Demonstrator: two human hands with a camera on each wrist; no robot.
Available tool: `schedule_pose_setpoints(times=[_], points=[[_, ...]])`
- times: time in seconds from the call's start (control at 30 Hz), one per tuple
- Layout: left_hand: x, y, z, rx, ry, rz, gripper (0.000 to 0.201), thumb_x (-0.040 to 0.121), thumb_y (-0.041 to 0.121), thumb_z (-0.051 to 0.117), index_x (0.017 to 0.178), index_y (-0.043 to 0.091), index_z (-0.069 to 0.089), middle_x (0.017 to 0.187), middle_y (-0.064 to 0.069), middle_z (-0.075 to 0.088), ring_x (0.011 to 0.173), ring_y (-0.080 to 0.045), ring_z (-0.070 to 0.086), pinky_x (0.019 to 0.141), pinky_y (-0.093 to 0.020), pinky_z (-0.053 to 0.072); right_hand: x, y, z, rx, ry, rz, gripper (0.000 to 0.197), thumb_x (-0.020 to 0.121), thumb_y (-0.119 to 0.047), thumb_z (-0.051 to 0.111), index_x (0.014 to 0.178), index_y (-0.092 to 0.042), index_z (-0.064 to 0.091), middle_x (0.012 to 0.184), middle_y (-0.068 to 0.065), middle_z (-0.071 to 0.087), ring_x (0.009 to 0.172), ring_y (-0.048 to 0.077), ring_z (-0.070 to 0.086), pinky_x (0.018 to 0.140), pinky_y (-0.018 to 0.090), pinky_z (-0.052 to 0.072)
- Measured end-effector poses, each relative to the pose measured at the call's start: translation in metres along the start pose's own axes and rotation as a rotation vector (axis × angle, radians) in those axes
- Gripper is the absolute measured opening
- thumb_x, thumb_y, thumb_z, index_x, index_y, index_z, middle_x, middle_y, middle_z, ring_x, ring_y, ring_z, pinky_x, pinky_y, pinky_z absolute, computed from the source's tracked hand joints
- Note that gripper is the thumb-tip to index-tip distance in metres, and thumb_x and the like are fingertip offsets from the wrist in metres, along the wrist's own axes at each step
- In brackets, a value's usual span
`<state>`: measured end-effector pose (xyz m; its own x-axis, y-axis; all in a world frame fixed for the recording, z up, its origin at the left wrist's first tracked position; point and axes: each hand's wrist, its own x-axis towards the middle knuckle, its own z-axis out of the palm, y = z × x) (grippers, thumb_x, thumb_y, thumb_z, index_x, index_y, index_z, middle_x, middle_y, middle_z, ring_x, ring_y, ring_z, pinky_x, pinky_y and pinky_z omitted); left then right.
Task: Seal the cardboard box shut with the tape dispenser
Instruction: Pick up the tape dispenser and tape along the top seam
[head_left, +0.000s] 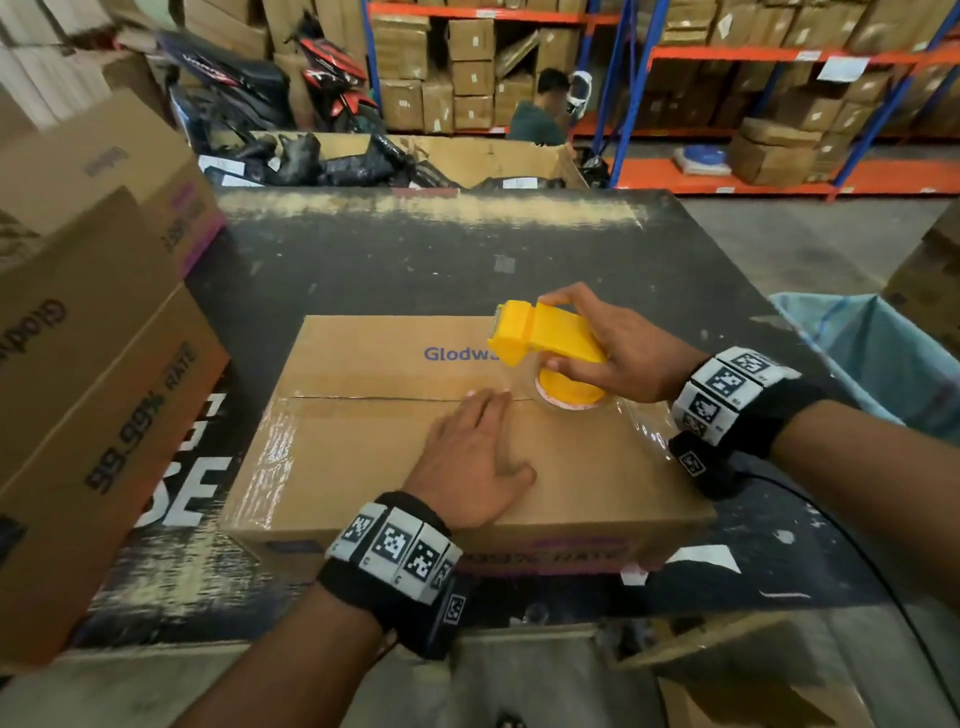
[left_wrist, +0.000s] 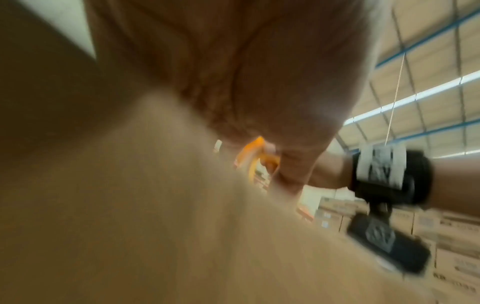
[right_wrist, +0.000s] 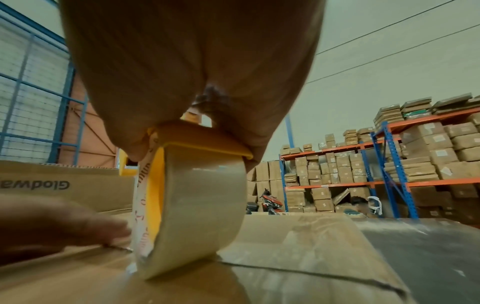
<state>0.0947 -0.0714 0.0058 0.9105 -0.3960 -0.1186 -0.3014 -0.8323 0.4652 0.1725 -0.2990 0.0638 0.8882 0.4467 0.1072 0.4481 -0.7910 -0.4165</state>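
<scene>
The left hand lies flat, fingers straight, on the near half of the cardboard box, fingertips at its centre seam. Just beyond, toward the box's right end, the right hand is wrapped around the yellow tape dispenser, whose roll of clear tape rests on the seam. The box sits on a dark table. Past the box's far side stand orange-and-blue shelves stacked with cartons.
</scene>
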Motion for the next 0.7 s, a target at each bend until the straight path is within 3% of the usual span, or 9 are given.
schedule_pose_setpoints(times=[0.13, 0.2, 0.3, 0.47, 0.57, 0.63, 0.7], points=[[-0.026, -0.061, -0.059, 0.124, 0.078, -0.098, 0.085, 0.083, 0.067, 0.037, 0.159, 0.033, 0.019, 0.171, 0.007, 0.013, 0.158, -0.018, 0.01, 0.126, -0.054, 0.013, -0.002, 0.009, 0.001, 0.003, 0.011, -0.006, 0.063, 0.088, -0.058, 0.058, 0.14, -0.035, 0.03, 0.105, 0.0, 0.06, 0.08, 0.016, 0.061, 0.072, 0.036, 0.046], [-0.036, -0.095, -0.079, 0.198, 0.018, -0.165, 0.089, 0.083, 0.076, 0.031, 0.16, 0.035, 0.013, 0.172, 0.009, 0.008, 0.159, -0.018, 0.005, 0.126, -0.057, 0.01, -0.001, 0.01, 0.001, 0.006, 0.0, -0.024, 0.065, 0.086, -0.063, 0.055, 0.139, -0.036, 0.029, 0.109, 0.002, 0.061, 0.08, 0.017, 0.062, 0.07, 0.04, 0.049], [-0.043, -0.125, -0.077, 0.264, -0.142, -0.17, 0.095, 0.081, 0.086, 0.016, 0.161, 0.037, -0.001, 0.171, 0.012, -0.007, 0.158, -0.013, -0.006, 0.127, -0.055, 0.005, 0.005, 0.004, -0.006, 0.028, -0.057, -0.05, 0.071, 0.079, -0.071, 0.051, 0.138, -0.037, 0.03, 0.116, 0.004, 0.062, 0.086, 0.023, 0.065, 0.073, 0.048, 0.054], [-0.044, -0.13, -0.068, 0.264, -0.109, -0.172, 0.096, 0.077, 0.088, 0.009, 0.16, 0.041, -0.004, 0.17, 0.016, -0.01, 0.157, -0.008, -0.011, 0.128, -0.052, 0.002, 0.046, -0.037, -0.006, 0.082, -0.134, -0.215, 0.064, 0.086, -0.057, 0.059, 0.139, -0.034, 0.032, 0.114, 0.001, 0.066, 0.092, 0.02, 0.065, 0.076, 0.044, 0.054], [-0.043, -0.127, -0.074, 0.238, -0.083, -0.192, 0.085, 0.086, 0.081, 0.032, 0.159, 0.044, 0.009, 0.171, 0.019, 0.001, 0.157, -0.008, 0.0, 0.125, -0.051, 0.007, 0.085, -0.076, 0.014, 0.139, -0.136, -0.324, 0.061, 0.09, -0.05, 0.062, 0.139, -0.03, 0.032, 0.11, -0.004, 0.066, 0.089, 0.015, 0.064, 0.074, 0.036, 0.052], [-0.041, -0.131, -0.082, 0.116, -0.059, -0.185, 0.079, 0.083, 0.074, 0.047, 0.154, 0.045, 0.025, 0.166, 0.019, 0.023, 0.154, -0.01, 0.019, 0.123, -0.054, 0.019, 0.105, -0.099, 0.032, 0.168, -0.136, -0.382, 0.06, 0.09, -0.05, 0.062, 0.138, -0.028, 0.033, 0.112, -0.003, 0.065, 0.089, 0.017, 0.064, 0.074, 0.036, 0.05], [-0.042, -0.142, -0.092, -0.168, 0.008, -0.206, 0.068, 0.078, 0.06, 0.059, 0.141, 0.038, 0.043, 0.146, 0.015, 0.052, 0.139, -0.011, 0.046, 0.116, -0.053, 0.035, 0.116, -0.115, 0.049, 0.188, -0.158, -0.409, 0.061, 0.089, -0.049, 0.063, 0.137, -0.027, 0.033, 0.116, -0.005, 0.062, 0.09, 0.018, 0.063, 0.076, 0.037, 0.05]])
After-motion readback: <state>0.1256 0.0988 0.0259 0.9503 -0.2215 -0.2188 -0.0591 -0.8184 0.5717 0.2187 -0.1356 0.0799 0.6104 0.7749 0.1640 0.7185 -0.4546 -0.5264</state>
